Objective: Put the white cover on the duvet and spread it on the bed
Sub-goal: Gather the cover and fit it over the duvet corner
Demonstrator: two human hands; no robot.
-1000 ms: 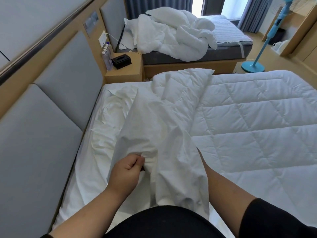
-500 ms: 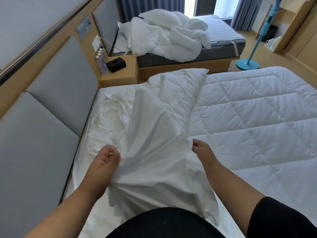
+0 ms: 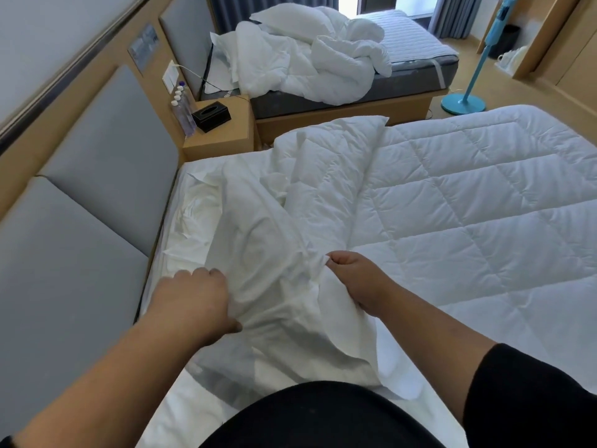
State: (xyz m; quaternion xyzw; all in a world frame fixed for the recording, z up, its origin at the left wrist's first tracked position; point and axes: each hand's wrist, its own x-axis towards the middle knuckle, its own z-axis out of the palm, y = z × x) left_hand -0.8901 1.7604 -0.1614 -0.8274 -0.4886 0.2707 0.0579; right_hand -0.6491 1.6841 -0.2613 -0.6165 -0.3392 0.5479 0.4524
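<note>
Both hands (image 3: 193, 295) (image 3: 355, 279) grip the white cover (image 3: 277, 253).

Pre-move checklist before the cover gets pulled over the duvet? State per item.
1. Left hand grips the smooth white cover: ok.
2. Right hand pinches the cover's bunched edge: ok.
3. Cover opening found: cannot tell.
4. White quilted duvet lies flat on the bed: not ok, its near corner is folded over.
5. Duvet inside cover: not ok, quilting lies bare.
</note>
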